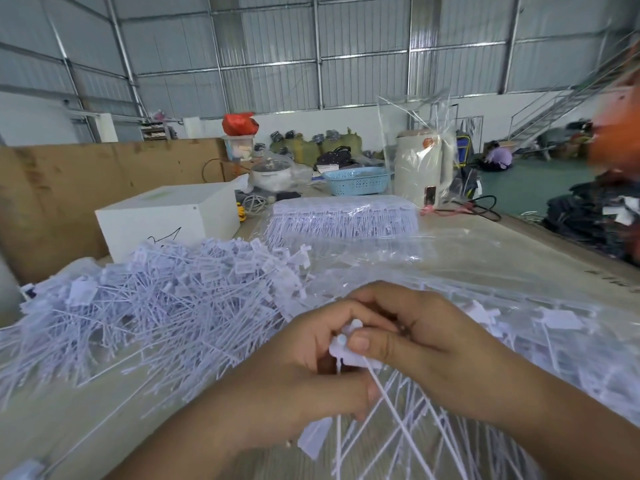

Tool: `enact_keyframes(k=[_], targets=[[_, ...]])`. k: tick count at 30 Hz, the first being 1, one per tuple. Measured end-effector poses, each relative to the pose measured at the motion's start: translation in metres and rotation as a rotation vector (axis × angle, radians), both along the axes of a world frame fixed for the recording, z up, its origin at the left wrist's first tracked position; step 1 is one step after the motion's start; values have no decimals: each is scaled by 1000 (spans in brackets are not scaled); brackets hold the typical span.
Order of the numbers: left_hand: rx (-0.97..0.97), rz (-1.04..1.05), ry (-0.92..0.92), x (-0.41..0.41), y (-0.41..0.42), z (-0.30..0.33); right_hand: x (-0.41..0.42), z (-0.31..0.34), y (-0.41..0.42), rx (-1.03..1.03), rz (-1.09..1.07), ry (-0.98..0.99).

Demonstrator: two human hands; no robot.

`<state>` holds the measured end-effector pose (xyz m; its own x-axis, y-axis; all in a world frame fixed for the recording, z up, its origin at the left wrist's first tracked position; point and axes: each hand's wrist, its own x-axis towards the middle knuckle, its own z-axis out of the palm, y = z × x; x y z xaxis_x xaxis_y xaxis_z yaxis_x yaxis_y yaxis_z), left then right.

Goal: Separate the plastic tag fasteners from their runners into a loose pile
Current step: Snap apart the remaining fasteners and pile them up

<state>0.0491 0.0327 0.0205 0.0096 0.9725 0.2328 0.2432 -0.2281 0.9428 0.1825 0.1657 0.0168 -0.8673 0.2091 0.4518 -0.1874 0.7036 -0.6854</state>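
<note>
A big loose pile of white plastic tag fasteners (pixel 166 299) covers the left of the table. Both hands meet in front of me at the table's near edge. My left hand (pixel 304 372) grips a bunch of fasteners still on their runner (pixel 349 348), their thin tails (pixel 398 427) fanning down toward me. My right hand (pixel 426 341) pinches the head end of that same bunch with thumb and fingers. More joined fasteners lie under clear plastic at the right (pixel 561 327). A neat stack of runner strips (pixel 343 216) sits in a clear bag farther back.
A white box (pixel 166 220) stands behind the pile, with a cardboard wall (pixel 69 181) at the left. Farther back are a blue basket (pixel 356 181), a bagged white kettle (pixel 424 168) and a cable (pixel 481 206). A person crouches on the floor (pixel 498 157) far right.
</note>
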Motion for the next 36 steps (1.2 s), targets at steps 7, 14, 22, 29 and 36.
enact_keyframes(k=[7,14,22,29,36], targets=[[52,112,30,-5,1,4,10,11,5,204,-54,-82],[84,334,67,0,3,1,12,13,9,170,-121,-126],[289,767,-92,4,8,-6,9,15,11,-19,-450,225],[163,463,-158,-8,10,-10,5,2,2,95,-32,-60],[139,301,-167,-8,9,-8,6,0,1,-36,18,25]])
